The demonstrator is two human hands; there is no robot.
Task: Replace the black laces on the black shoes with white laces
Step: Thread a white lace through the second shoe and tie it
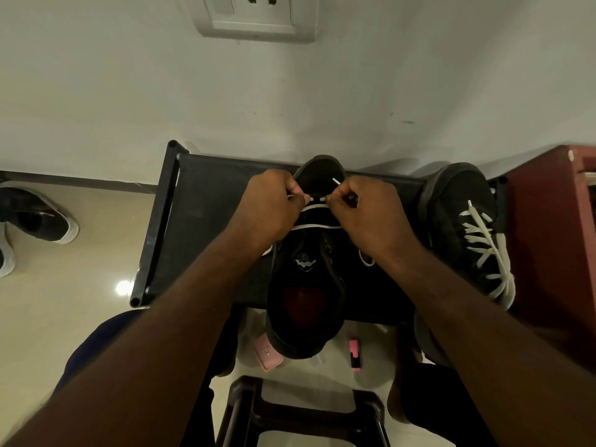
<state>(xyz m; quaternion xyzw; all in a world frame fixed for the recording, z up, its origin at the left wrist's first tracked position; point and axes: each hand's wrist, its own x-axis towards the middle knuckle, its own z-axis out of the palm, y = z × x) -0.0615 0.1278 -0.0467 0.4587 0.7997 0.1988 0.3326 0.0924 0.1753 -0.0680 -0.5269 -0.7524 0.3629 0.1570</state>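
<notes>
A black shoe (pixel 306 285) lies on the black rack top (pixel 206 227), toe toward the wall. A white lace (pixel 317 226) crosses its front in two horizontal bars. My left hand (pixel 274 208) pinches the lace at the shoe's left side. On the right side, my right hand (pixel 364 217) pinches the lace too, with the lace tip (pixel 336 181) sticking up above its fingers. A second black shoe (pixel 467 233), fully laced in white, lies on the rack to the right.
A dark red cabinet (pixel 554 240) stands at the right. Other shoes (pixel 35 221) lie on the floor at the left. A pink phone (pixel 267 353) and a pink marker (pixel 355 354) lie on the floor below. A dark stool (pixel 303 411) is near me. A wall socket (pixel 258 14) is above.
</notes>
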